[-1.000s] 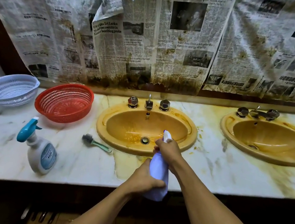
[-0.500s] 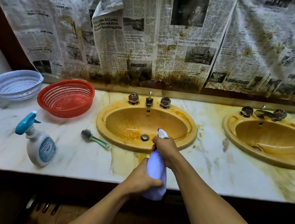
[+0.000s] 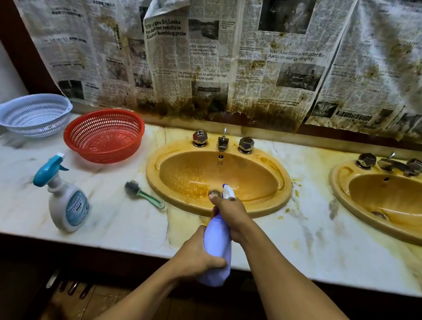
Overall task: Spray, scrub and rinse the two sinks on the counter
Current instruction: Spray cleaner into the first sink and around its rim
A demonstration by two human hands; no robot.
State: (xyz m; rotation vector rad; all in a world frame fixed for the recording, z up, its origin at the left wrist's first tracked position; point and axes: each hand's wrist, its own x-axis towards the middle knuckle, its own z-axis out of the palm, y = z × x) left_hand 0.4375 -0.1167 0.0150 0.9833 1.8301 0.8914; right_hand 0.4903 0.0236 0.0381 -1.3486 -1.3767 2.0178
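Observation:
Two stained yellow sinks are set in the marble counter (image 3: pixel 326 257): the left sink (image 3: pixel 285 194) straight ahead, the right sink (image 3: pixel 336 183) at the far right. Droplets speckle the left sink's bowl. I hold a pale purple spray bottle (image 3: pixel 217 244) over the left sink's front rim, its nozzle pointing into the bowl. My left hand (image 3: pixel 196 259) grips the bottle's base. My right hand (image 3: pixel 232 214) grips its neck and trigger. A green-handled scrub brush (image 3: pixel 142 193) lies on the counter left of that sink.
A white spray bottle with a teal trigger (image 3: pixel 66 199) stands on the counter's left part. Behind it sit a red basket (image 3: pixel 103 135) and a white basket (image 3: pixel 32 114). Each sink has taps (image 3: pixel 222 142) at the back. Stained newspaper (image 3: pixel 219 52) covers the wall.
More droplets speckle the left sink's bowl than before. Both hands keep their grip on the purple bottle, which stays over the sink's front rim. The view has shifted slightly.

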